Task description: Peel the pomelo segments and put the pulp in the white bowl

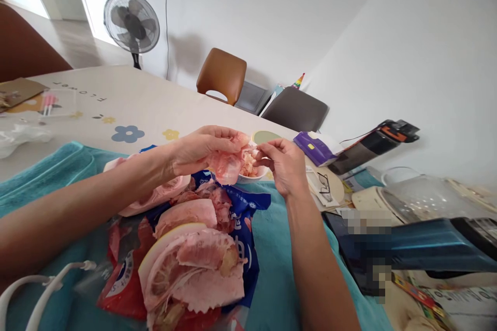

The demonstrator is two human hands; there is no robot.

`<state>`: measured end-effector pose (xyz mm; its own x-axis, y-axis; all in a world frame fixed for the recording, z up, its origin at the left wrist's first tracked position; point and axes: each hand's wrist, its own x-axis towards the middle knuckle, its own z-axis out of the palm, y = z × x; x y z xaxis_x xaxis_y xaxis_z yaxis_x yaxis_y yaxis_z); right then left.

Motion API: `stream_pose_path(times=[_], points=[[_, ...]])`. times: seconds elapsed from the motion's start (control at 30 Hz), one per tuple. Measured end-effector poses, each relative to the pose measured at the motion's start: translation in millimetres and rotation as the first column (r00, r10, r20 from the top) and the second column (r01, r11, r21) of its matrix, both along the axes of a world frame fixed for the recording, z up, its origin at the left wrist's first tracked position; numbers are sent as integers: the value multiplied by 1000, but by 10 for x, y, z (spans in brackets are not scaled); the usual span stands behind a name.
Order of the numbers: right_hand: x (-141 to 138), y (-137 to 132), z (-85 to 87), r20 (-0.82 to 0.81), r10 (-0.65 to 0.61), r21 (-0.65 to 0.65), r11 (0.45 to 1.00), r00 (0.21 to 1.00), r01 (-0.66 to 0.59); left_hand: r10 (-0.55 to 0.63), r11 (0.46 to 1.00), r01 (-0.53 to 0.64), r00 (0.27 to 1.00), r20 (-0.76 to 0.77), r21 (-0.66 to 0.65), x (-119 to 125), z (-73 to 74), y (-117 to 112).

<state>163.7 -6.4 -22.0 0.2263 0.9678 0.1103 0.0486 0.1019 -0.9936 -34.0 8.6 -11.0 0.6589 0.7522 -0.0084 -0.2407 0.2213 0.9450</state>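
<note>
My left hand (pixel 205 149) is closed on a pink pomelo segment (pixel 227 165) whose thin skin hangs from the fingers. On the right, the fingers of my right hand (pixel 285 163) are pinched at the segment's edge; what sits between the fingertips is too small to make out. Behind and below both hands stands a white bowl (pixel 259 173) with pieces of pomelo flesh in it. Closer to me, thick pomelo rind (pixel 212 282) and torn peel lie on a blue and red plastic bag (pixel 248 248).
A teal towel (pixel 272 279) covers the near table. To the right are a dark phone (pixel 349 253), a blue bottle (pixel 430 243), eyeglasses (pixel 324 186), a purple pack (pixel 315 148) and a black tumbler (pixel 361 150). A white cable (pixel 46 284) lies at lower left.
</note>
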Motion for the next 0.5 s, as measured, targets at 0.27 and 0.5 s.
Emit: stream_pose_path(times=[0.27,0.5], points=[[-135,-124,58,18,143,18,989,990,-144,224,970,-216,973,-62,112,93,-60,-37],[-166,-146,54,-94,230,-12,973,969,-232,274,947,-250,957,-98,200,130,-44,-90]])
